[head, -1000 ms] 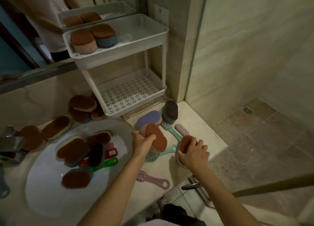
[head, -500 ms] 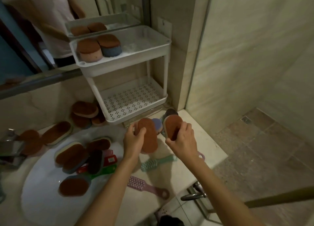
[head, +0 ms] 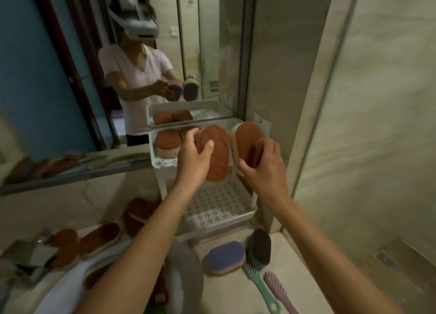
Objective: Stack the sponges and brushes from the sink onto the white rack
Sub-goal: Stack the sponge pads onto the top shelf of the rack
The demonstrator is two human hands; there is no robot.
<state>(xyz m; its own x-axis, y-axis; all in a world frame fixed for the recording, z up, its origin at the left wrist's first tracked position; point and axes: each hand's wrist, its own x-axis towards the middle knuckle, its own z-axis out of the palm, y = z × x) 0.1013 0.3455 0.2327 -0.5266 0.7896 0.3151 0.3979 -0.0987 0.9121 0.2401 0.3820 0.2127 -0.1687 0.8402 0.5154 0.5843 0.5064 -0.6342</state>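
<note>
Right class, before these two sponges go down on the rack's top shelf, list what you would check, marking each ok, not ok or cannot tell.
1. Grip of left hand on left sponge: ok, fingers curled round it.
2. Grip of right hand on right sponge: ok.
3. Both sponges raised to top shelf height: ok.
4. Free room beside the shelved sponges: cannot tell, hands hide it.
5. Lower shelf free as fallback: ok where visible.

Beige tiled walls (head: 377, 101), a large mirror (head: 42, 77) and brown floor tiles (head: 405, 283) sit in dim light.
</note>
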